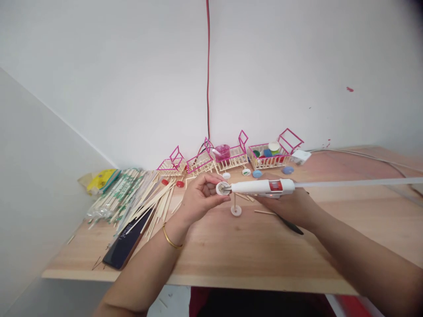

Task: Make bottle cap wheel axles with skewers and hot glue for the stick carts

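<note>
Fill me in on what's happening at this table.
The left hand holds a pale round cap, and the right hand holds a white hot glue gun with its nozzle at that cap. A pale disc, with a thin stick at it, shows below the gun. Magenta-edged stick carts stand near the wall; loose wooden sticks lie at left, some across a phone.
</note>
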Motion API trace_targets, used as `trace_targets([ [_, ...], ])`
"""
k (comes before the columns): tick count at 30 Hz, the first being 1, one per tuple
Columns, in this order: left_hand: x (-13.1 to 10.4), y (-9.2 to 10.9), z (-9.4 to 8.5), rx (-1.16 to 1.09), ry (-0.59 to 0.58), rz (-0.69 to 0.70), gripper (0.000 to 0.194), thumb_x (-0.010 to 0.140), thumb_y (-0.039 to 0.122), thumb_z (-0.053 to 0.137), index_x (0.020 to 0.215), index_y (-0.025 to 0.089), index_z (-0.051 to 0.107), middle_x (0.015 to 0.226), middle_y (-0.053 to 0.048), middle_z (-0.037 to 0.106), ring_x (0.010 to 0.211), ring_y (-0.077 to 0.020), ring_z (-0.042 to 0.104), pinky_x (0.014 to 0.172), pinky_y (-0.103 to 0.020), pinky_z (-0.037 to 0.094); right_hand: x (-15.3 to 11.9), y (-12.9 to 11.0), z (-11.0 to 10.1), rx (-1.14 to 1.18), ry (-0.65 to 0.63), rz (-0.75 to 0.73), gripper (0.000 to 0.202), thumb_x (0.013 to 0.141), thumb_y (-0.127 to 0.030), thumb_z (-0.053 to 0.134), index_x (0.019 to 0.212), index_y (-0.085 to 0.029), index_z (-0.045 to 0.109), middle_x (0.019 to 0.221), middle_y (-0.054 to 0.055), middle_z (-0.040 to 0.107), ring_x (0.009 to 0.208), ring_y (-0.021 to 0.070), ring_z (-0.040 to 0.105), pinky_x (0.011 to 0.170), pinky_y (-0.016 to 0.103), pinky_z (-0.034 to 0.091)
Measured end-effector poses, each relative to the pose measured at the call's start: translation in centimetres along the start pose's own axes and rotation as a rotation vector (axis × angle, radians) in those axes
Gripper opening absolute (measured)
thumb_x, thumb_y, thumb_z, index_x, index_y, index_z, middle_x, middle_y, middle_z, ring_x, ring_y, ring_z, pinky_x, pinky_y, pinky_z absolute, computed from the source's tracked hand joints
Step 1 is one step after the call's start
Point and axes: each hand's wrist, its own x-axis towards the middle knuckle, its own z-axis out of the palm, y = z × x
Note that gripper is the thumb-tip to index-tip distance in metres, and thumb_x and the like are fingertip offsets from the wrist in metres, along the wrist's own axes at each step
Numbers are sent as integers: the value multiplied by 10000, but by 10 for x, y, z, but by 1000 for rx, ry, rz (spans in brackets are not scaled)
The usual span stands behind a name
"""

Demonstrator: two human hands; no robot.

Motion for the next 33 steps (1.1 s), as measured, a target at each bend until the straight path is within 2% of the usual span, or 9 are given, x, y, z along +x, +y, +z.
trace_targets([
  [4, 1, 0, 0, -17, 1, 13, 339, 597, 125, 801, 820, 143, 546, 914, -34, 628, 772, -108, 637, 671, -232, 538, 0, 2, -1, 32, -28, 3, 159, 742, -400, 614, 727, -244, 589, 644, -1, 675, 599, 212, 639, 522, 306, 504],
  [10, 0, -1, 0, 10, -5, -15, 353, 603, 165, 805, 832, 145, 538, 943, -43, 625, 777, -116, 645, 648, -230, 547, 0, 0, -2, 129, -23, 44, 240, 713, -419, 651, 884, -252, 628, 830, 28, 723, 737, 251, 674, 578, 333, 537],
  [16, 0, -1, 0, 13, 3, -32, 351, 599, 155, 805, 845, 140, 555, 951, -52, 637, 784, -108, 637, 649, -216, 544, -1, -1, 0, 50, -42, 26, 198, 714, -429, 624, 649, -258, 548, 576, -18, 634, 537, 198, 609, 464, 299, 482],
  [20, 0, -1, -2, 4, 2, -47, 345, 602, 136, 799, 850, 139, 560, 963, -52, 647, 790, -108, 644, 656, -216, 545, 0, 0, -2, 45, -42, 0, 204, 724, -441, 606, 672, -251, 551, 619, -13, 647, 562, 193, 616, 491, 297, 491],
  [25, -2, -3, 0, -15, -16, -57, 340, 616, 142, 794, 858, 140, 555, 971, -58, 648, 803, -127, 662, 691, -247, 559, 1, -2, -5, 118, -21, 39, 212, 688, -452, 630, 723, -246, 596, 690, 11, 687, 622, 222, 646, 493, 308, 500],
  [33, 0, -1, 0, 3, -10, -74, 346, 597, 161, 807, 835, 140, 557, 933, -47, 648, 774, -105, 646, 642, -204, 552, 0, -3, -3, 50, -71, 3, 181, 722, -421, 609, 685, -252, 552, 629, -5, 651, 562, 193, 608, 480, 286, 468],
])
